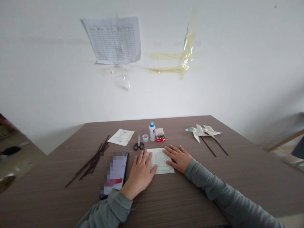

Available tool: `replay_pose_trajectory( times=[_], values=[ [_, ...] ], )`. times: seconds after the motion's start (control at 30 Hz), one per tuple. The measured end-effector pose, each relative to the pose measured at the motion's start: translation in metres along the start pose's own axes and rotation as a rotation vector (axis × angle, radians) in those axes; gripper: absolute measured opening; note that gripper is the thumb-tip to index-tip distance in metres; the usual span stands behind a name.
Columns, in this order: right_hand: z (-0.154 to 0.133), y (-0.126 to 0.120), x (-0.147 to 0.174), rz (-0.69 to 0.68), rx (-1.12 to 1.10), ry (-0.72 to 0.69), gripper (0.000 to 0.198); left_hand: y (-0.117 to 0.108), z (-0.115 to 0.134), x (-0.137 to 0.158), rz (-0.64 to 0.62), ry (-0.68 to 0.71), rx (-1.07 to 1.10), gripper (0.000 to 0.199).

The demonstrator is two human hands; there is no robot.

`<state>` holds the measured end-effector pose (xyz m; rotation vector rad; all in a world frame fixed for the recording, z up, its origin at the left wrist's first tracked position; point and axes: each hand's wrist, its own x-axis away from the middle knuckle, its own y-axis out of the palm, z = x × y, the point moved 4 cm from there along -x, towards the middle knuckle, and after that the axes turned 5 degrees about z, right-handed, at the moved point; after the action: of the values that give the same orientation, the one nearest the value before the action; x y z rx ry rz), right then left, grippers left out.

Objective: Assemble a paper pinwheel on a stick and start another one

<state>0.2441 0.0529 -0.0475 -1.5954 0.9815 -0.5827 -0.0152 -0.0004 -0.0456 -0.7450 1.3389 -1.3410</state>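
Note:
A square sheet of printed paper (161,161) lies flat on the brown table in front of me. My left hand (142,171) rests over its left edge, fingers stretched out and slightly spread. On the right edge lies my right hand (179,158), also flat with its fingers apart. Neither hand grips anything. Just beyond the paper are black-handled scissors (138,145), a small clear cup (145,137), a white bottle with a blue cap (152,132) and a small red box (161,138) of tiny dark items.
A tablet or large phone (115,174) lies left of my left hand. Farther left are several thin brown sticks (91,160) and a stack of papers (121,137). Two paper pinwheels (201,131) on brown sticks lie at the right. A white wall (152,101) stands behind the table.

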Motion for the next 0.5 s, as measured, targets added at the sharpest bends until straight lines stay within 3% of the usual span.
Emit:
replay_pose_trajectory(
  times=[0.27,0.5],
  values=[
    [0.014,-0.004,0.000,0.080,-0.061,-0.032,0.051,0.003,-0.009,-0.002,0.091,-0.006,-0.006,0.055],
    [0.028,-0.005,0.000,0.268,-0.102,-0.161,0.017,-0.009,-0.013,-0.007,0.178,0.041,-0.045,0.041]
  ],
)
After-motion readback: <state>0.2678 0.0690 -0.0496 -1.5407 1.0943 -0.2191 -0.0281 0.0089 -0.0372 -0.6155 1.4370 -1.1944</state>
